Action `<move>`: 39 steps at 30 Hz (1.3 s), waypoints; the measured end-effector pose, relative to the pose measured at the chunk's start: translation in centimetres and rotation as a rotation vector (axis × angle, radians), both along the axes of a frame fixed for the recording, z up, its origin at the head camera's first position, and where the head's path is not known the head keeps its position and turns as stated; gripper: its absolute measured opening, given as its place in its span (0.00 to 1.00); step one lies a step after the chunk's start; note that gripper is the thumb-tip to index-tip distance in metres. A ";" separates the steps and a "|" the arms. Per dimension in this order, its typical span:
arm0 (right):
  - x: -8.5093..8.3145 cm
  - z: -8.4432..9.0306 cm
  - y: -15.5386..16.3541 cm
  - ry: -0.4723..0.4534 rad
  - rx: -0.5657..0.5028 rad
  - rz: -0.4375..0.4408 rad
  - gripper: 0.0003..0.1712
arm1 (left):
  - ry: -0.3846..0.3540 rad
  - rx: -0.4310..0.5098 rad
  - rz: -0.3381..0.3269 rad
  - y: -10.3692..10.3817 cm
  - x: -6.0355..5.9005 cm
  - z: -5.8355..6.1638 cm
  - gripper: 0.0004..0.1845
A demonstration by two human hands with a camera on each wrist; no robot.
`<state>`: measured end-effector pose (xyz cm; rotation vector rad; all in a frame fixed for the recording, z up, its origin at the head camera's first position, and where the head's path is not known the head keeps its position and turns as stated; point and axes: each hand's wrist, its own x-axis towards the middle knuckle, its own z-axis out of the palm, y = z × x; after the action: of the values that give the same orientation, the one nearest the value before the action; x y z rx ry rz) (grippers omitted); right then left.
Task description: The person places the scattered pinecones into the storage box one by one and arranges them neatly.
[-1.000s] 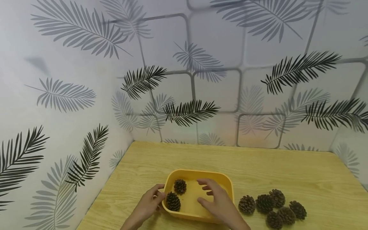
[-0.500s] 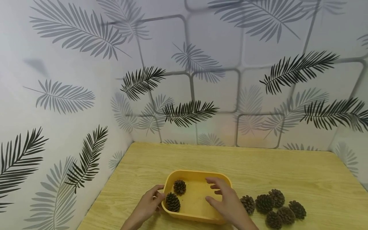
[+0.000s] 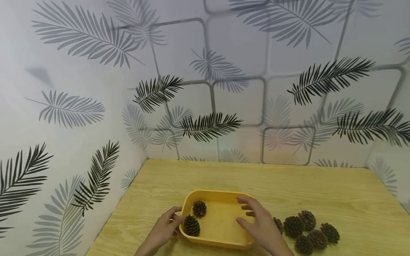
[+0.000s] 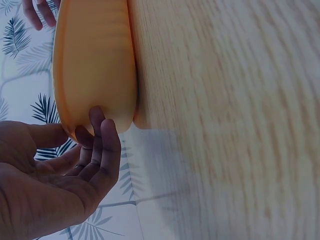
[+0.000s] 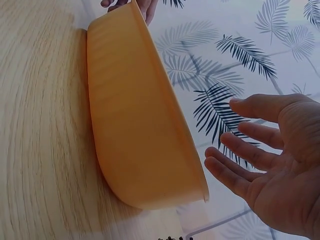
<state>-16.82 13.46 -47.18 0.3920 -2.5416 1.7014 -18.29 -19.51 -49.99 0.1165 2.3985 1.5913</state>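
Observation:
A yellow plastic tub point(image 3: 221, 244) with rounded corners stands on the table. Two brown pine cones lie inside its left end, one point(image 3: 199, 209) toward the back and one point(image 3: 192, 225) toward the front. My left hand point(image 3: 166, 224) grips the tub's left end; the left wrist view shows the thumb at the rim and curled fingers point(image 4: 109, 145) against the outer wall. Above the tub's right end hovers my right hand point(image 3: 257, 222), fingers spread and loosely bent, holding nothing. It hides part of the right rim and of a pine cone point(image 3: 278, 224) beyond.
Right of the tub, several more pine cones point(image 3: 294, 226) lie grouped on the wood-grain table point(image 3: 288, 181). A wall point(image 3: 237, 142) with a leaf pattern rises behind the table's back edge, and another point(image 3: 64, 149) stands along the left side.
My right hand has moved right, from over the tub's middle to its right end, and now covers part of the nearest loose pine cone. The left hand stays at the tub's left end.

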 end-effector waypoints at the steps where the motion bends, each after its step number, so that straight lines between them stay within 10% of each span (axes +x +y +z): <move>1: 0.0 0.0 0.1 0.000 0.000 -0.001 0.31 | 0.000 0.001 0.000 0.0 0.0 0.0 0.24; 39: 0.1 -0.6 4.7 -0.082 0.099 -0.118 0.33 | 0.003 -0.002 -0.004 0.0 0.0 -0.1 0.25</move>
<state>-16.67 18.17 -47.83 0.1755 -2.6557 1.5873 -18.30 -19.51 -50.07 0.1231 2.4011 1.5881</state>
